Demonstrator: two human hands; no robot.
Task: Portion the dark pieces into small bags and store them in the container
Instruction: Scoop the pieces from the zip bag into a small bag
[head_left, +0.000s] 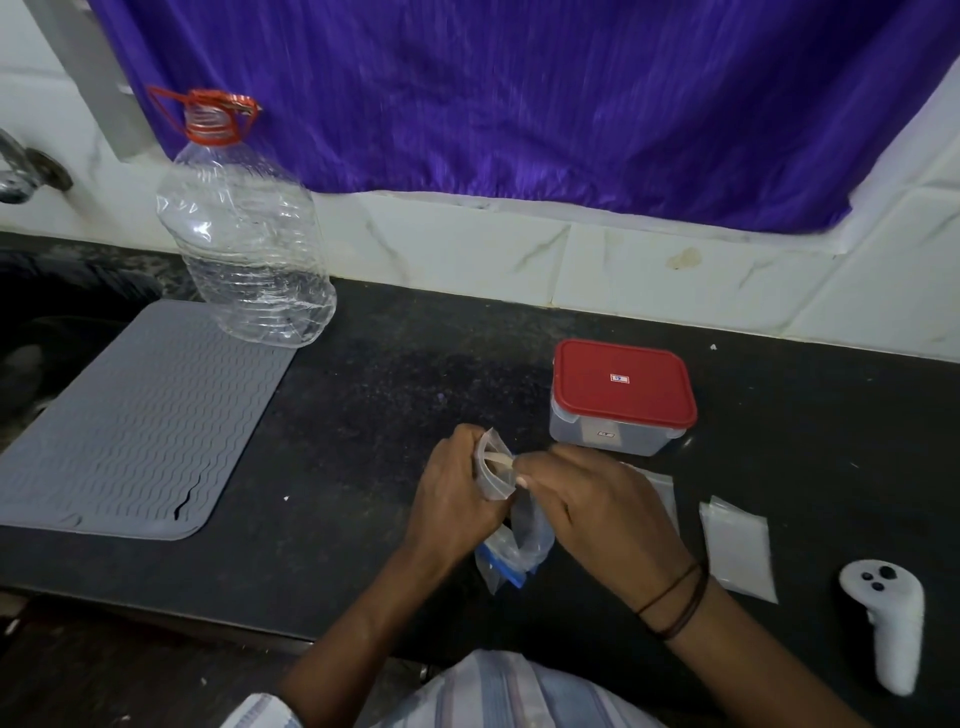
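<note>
1. Far left edge: metal tap fitting (21, 174) projecting from white tiled wall (467, 244); dark sink basin (47, 332) lying below it.
2. Grey ribbed silicone mat (140, 421) lying flat on black countertop (374, 374), its far left part overhanging the sink area.
3. Large clear plastic bottle (244, 234) with red neck ring and handle standing at the mat's back corner, leaning slightly, looking empty.
4. Purple curtain (519, 93) hanging behind, covering most of the upper wall.
5. Left hand (457, 499) gripping small clear zip bag (496, 473), fingers curling round its left side, holding the mouth open and upright above the counter.
6. Larger clear bag with blue strip (511, 556) lying under and between both hands, just beside the counter's front edge; contents not resolvable, dark pieces not distinguishable.
7. Right hand (597, 514) reaching to the small bag's mouth, thumb and forefinger pressing together in a pinch at the opening; pinched item too small to identify.
8. Dark bands (675, 603) circling right wrist.
9. Clear rectangular container (618, 405) with red lid sitting closed behind the right hand, apart from both hands.
10. Spare flat clear bags (737, 551) lying right of the right hand.
11. White handheld controller (888, 623) lying at far right on the counter.
</note>
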